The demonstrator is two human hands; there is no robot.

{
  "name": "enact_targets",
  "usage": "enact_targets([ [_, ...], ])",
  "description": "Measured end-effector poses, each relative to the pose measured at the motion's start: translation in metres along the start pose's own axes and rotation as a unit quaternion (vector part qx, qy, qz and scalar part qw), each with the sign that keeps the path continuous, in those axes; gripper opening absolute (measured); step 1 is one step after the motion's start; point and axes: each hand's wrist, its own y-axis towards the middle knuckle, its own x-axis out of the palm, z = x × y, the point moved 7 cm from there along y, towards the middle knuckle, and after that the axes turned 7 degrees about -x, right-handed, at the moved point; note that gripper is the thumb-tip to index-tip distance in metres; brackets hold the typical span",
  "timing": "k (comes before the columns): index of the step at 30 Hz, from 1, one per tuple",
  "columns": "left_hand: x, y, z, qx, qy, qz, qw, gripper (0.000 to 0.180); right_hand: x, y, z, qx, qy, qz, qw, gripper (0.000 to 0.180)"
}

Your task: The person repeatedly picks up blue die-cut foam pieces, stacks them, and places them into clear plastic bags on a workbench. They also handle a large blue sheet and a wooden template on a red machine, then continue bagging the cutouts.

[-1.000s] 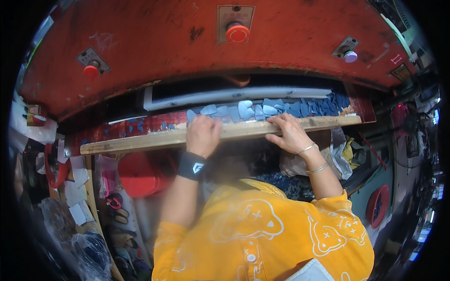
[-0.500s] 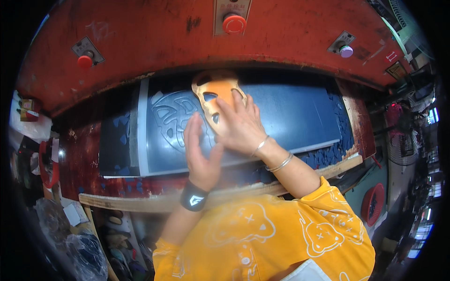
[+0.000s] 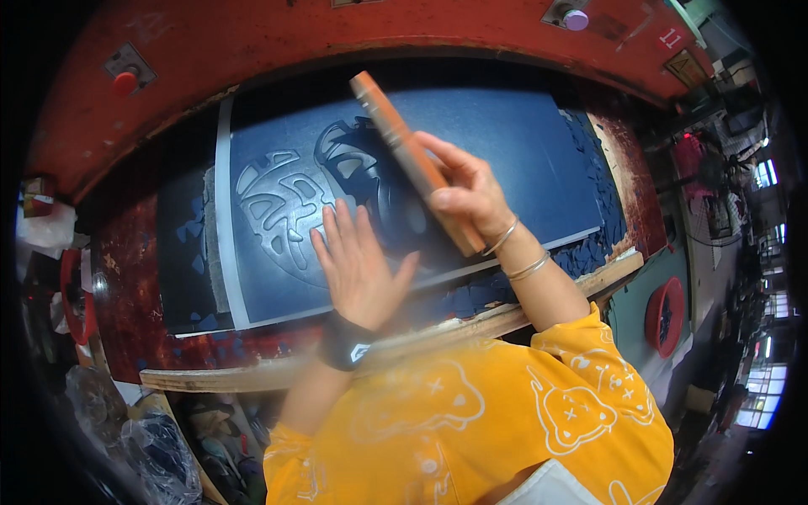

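Observation:
A dark blue sheet [image 3: 513, 160] lies on the press bed, with two cut shapes side by side in its left part. The left cut shape [image 3: 282, 206] has curved openings; the right one [image 3: 341, 147] is partly in shadow. My right hand [image 3: 470, 189] grips an orange-faced cutting die [image 3: 402, 145], tipped up on edge above the sheet, thumb on the near side. My left hand [image 3: 353, 265] is open, fingers stretched over the sheet beside the cut shapes; whether its fingertips touch is unclear.
The red press body [image 3: 278, 50] spans the far side, bearing a red push button [image 3: 125, 82]. Blue scraps [image 3: 593, 168] line the sheet's right end. A wooden rail [image 3: 227, 380] runs along the near edge, and a red basket [image 3: 665, 316] stands at the right.
My right hand has lifted the cutting die off the sheet and tilted it on edge, uncovering the right cut shape. My left hand has turned palm-down over the sheet. The view has shifted.

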Motion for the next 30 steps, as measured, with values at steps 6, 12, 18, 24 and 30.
enact_targets([
  [6, -0.011, 0.001, 0.001, 0.007, -0.084, 0.066, 0.994, 0.079, -0.046, -0.005, -0.026, -0.072, -0.255, 0.038, 0.964, 0.071],
  [12, -0.001, 0.003, 0.011, 0.058, -0.032, 0.000, 0.998, 0.065, -0.041, -0.013, -0.018, -0.057, -0.652, -0.023, 0.756, 0.068],
  [18, 0.001, 0.007, 0.009, 0.056, -0.039, 0.003, 0.998, 0.059, -0.032, -0.014, -0.018, -0.072, -0.695, -0.050, 0.714, 0.069],
  [24, -0.012, -0.019, 0.010, 0.105, -0.253, 0.029, 0.961, 0.033, -0.085, -0.028, -0.044, -0.151, -0.604, 0.030, 0.782, 0.073],
  [30, 0.020, -0.099, 0.051, 0.164, -0.388, -0.163, 0.892, 0.011, -0.153, -0.065, -0.118, -0.367, -0.524, 0.352, 0.684, 0.070],
])
